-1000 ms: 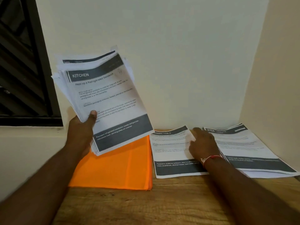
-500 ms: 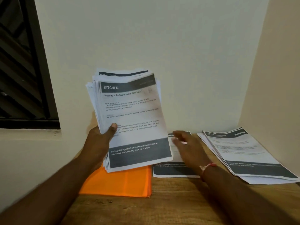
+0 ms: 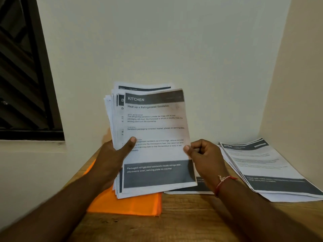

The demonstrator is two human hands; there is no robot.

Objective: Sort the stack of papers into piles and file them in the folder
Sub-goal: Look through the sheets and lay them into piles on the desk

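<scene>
My left hand [image 3: 111, 159] grips a stack of printed papers [image 3: 115, 119] held upright over the table, thumb on the front. The top sheet [image 3: 157, 137], headed KITCHEN, is shifted right off the stack, and my right hand [image 3: 204, 156] pinches its right edge between thumb and curled fingers. An orange folder [image 3: 136, 205] lies flat under the stack. A pile of sorted sheets [image 3: 265, 168] rests on the table at the right. Another pile [image 3: 190, 189] is mostly hidden behind the held sheet and my right wrist.
The wooden table [image 3: 183, 222] sits in a corner, with a cream wall behind and another close on the right. A dark window frame [image 3: 26, 84] with a white sill stands at the left.
My left hand has brought the stack rightward and lower, toward the middle. My right hand has lifted off the middle pile and taken hold of the KITCHEN sheet's right edge.
</scene>
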